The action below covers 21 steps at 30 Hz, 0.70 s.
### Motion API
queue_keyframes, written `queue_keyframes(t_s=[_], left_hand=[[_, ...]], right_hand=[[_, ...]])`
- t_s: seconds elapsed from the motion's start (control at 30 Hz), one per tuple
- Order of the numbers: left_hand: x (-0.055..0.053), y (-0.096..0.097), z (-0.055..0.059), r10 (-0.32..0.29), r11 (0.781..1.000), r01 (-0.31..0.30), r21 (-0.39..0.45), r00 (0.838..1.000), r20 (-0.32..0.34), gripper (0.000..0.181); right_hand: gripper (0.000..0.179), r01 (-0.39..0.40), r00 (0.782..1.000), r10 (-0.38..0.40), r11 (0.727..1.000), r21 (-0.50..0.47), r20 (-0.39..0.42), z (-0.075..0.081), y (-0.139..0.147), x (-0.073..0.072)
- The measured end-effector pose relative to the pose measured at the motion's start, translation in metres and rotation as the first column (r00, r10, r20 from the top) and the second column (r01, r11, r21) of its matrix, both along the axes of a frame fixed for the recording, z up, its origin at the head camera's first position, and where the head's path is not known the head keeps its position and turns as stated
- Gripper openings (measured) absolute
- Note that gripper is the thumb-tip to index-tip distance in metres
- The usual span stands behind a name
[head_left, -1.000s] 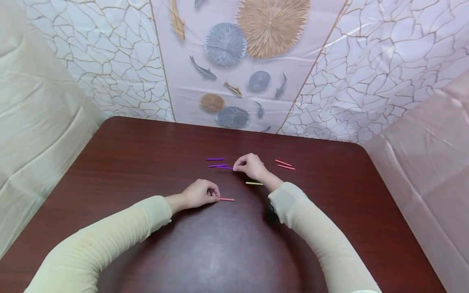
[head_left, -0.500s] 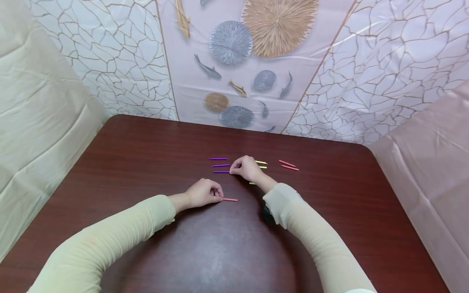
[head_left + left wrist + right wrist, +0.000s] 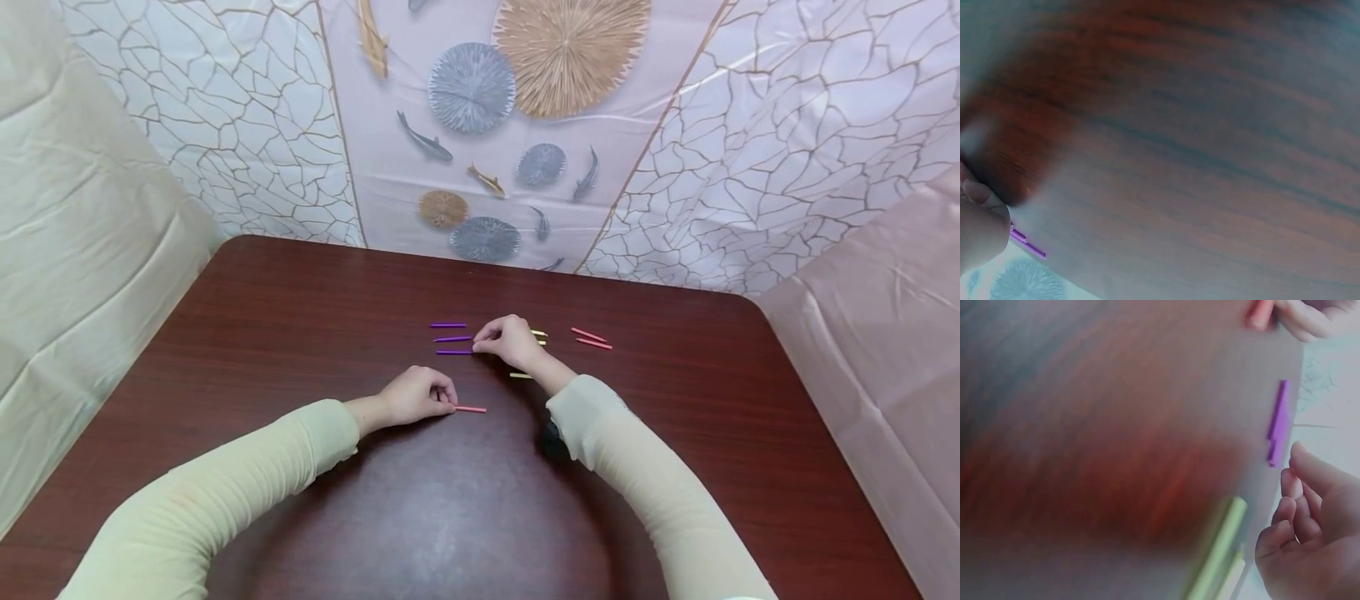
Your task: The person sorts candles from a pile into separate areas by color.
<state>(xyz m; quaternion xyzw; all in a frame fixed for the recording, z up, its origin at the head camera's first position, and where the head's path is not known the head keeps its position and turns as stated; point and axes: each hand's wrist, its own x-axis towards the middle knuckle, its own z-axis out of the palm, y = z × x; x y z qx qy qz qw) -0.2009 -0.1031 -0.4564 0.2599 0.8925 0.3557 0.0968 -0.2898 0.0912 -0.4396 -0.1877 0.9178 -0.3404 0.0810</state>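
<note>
My left hand pinches one end of a thin coral-red stick low over the table; the stick's free end points right. In the right wrist view this stick is at the top. Three purple sticks lie in a roughly parallel stack beyond the left hand. My right hand hovers at the right end of the nearest purple stick, which shows its full length. Right wrist view: the fingers are loosely curled, with nothing visible between them and the purple sticks apart from the thumb tip.
Yellow-green sticks lie beside and partly behind the right hand and wrist. Two coral-red sticks lie farther right. The dark brown table ends at a patterned curtain behind, with plain cloth at the sides.
The right hand drew the nearest purple stick into line below the other two, then let go and shifted slightly up and right. The left hand stays put with its red stick.
</note>
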Motion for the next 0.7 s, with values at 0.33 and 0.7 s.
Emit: queue_keyframes(t_s=[0.33,0.7], left_hand=[[0.001,0.0,0.003,0.011,1.0,-0.011,0.009,1.0,0.019,0.004],[0.0,0.0,0.0,0.002,1.0,-0.002,0.01,1.0,0.013,0.005]], right_hand=[[0.016,0.048,0.999,-0.046,0.994,-0.094,0.022,0.018,0.042,0.01],[0.015,0.042,0.998,-0.038,0.996,-0.076,0.052,0.005,0.091,0.035]])
